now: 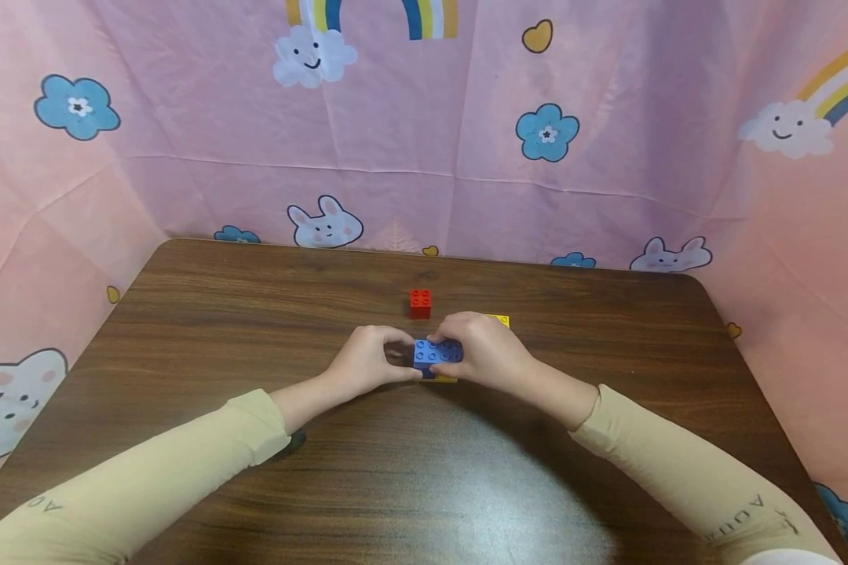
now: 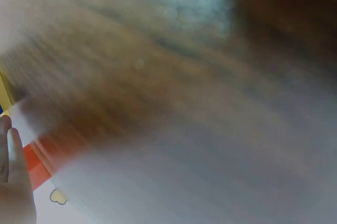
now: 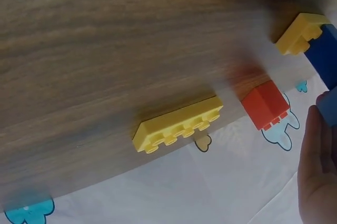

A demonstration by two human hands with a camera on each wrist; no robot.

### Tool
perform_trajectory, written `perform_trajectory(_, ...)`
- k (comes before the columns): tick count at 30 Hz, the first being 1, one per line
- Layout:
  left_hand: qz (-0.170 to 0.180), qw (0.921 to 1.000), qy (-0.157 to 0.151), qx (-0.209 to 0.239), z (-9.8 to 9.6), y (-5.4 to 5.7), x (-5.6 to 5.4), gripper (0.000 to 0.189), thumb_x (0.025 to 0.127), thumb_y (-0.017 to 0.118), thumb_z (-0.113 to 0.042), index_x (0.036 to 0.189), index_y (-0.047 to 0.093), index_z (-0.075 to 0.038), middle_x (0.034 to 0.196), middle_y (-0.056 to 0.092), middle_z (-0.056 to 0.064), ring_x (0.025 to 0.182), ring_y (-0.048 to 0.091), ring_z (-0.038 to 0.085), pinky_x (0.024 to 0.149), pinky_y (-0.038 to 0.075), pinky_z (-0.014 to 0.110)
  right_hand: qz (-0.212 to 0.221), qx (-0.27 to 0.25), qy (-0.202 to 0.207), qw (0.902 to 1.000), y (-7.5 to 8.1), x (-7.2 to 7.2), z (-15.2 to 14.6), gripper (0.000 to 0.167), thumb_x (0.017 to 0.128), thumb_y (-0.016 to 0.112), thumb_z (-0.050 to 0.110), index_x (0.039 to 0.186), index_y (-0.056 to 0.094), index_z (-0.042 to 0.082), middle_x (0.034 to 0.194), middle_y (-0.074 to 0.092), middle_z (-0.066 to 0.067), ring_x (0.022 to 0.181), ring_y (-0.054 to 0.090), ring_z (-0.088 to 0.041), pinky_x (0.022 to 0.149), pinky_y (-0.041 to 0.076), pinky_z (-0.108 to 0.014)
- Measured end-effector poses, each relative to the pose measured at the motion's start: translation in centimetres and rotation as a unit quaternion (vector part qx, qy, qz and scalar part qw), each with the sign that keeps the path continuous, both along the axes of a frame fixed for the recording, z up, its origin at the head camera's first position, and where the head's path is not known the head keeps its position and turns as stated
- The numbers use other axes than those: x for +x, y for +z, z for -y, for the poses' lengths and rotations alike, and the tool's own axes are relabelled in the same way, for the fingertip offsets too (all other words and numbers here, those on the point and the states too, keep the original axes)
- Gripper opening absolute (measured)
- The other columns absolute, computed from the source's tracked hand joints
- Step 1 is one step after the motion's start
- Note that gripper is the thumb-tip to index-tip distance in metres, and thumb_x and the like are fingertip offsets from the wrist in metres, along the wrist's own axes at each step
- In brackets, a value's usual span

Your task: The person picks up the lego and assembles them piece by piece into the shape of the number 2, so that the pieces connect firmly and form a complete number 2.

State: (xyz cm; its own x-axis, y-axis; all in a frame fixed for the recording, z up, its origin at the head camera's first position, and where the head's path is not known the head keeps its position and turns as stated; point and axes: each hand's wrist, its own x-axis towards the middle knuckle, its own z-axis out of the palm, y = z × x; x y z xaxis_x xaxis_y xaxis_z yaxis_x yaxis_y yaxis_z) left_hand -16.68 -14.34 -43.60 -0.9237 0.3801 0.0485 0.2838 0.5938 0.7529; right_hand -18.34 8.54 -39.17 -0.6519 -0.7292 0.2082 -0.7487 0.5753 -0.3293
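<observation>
A light blue brick [image 1: 424,351] with studs on top is pinched between the thumb and fingers of my right hand [image 1: 491,351]. Beneath it in the head view a dark blue brick [image 1: 427,373] shows, and under that the edge of a yellow brick [image 1: 447,380]. My left hand [image 1: 363,363] holds the left end of this stack, thumb on the near side and fingers on the far side. In the right wrist view the light blue brick [image 3: 329,108] sits tilted against the dark blue brick [image 3: 324,56]; whether they are joined I cannot tell.
A red brick [image 1: 420,304] stands behind the stack on the brown wooden table [image 1: 268,314]. Another yellow brick [image 3: 179,126] lies to the right, mostly behind my right hand in the head view. Patterned pink cloth [image 1: 410,118] hangs around the table's far side.
</observation>
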Motion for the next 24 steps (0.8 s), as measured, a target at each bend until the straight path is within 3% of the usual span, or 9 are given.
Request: perform_trajectory(24, 0.002, 0.9999, 0.003, 0.010, -0.02, -0.12, 0.03, 0.039, 0.082, 0.094, -0.016, 0.114, 0.078, -0.002, 0.117, 0.080, 0.014, 0.105, 0.079, 0.026, 0.090, 0.066, 0.038, 0.026, -0.013, -0.016, 0.9995, -0.18, -0.04, -0.02, 0.035, 0.081, 0.095, 0.025, 0.108, 0.081, 0.006, 0.102, 0.081, -0.005, 0.090, 0.074, -0.014, 0.082, 0.065, -0.030)
